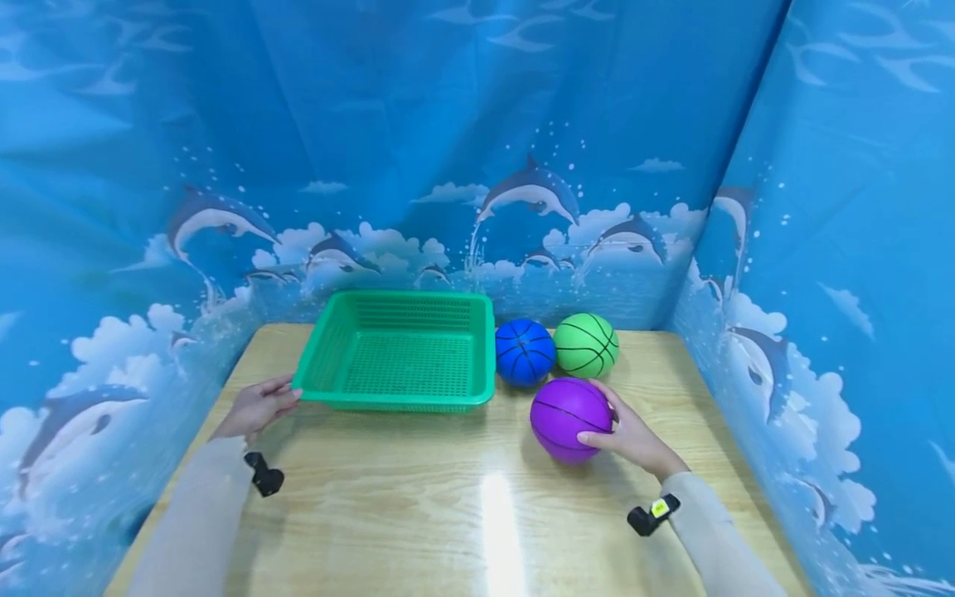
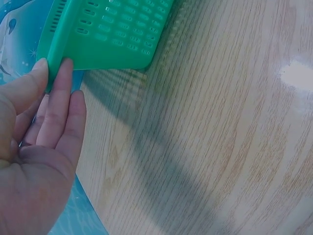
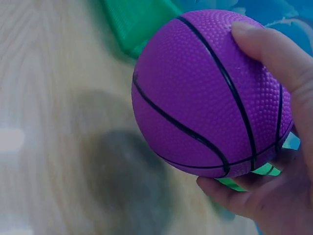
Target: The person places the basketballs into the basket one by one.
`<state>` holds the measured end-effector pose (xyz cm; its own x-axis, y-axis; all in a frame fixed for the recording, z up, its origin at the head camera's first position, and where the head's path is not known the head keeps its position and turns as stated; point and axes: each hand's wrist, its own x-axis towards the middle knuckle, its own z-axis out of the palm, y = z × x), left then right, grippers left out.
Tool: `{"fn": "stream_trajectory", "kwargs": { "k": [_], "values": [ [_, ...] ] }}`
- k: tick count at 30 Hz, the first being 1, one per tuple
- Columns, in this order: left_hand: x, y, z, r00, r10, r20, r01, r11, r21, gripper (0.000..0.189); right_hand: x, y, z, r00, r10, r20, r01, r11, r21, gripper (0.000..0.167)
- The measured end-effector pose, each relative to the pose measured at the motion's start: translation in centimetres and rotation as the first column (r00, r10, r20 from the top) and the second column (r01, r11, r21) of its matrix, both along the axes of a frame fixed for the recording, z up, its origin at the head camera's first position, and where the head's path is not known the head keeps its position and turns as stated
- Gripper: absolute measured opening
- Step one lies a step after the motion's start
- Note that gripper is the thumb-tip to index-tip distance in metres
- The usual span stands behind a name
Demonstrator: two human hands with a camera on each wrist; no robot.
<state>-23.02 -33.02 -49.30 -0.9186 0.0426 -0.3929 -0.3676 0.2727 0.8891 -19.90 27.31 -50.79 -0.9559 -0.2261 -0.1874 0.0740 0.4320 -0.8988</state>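
I note the basket [image 1: 403, 352] on the table [image 1: 418, 514]. Right of the basket, two balls [image 1: 525, 351] [image 1: 586, 345] sit side by side, touching; a third ball [image 1: 570, 419] lies nearer me, before them.

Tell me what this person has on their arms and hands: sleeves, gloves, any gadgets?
Both hands are bare, with no gloves or rings in view. The left hand and right hand come out of long, pale beige sleeves that reach the wrists. A small black device sits at the left wrist; a matching black one with a yellow-green label sits at the right. No cables show.
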Motion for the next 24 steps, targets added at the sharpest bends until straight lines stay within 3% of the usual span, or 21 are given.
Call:
{"fn": "stream_trajectory", "kwargs": {
  "k": [14, 24],
  "values": [
    [-0.2, -0.1, 0.2, 1.0, 0.001, 0.027, -0.001, 1.0, 0.0, 0.077, -2.5, -5.9, 4.1, 0.996, 0.04, -0.074, -0.051, 0.988, -0.147, 0.095],
    [-0.2, 0.2, 0.1, 0.999, 0.032, 0.012, -0.032, 0.999, 0.04, 0.073, -4.7, -11.1, 5.0, 0.992, 0.027, -0.122, -0.038, 0.995, -0.095, 0.099]
  ]
}}
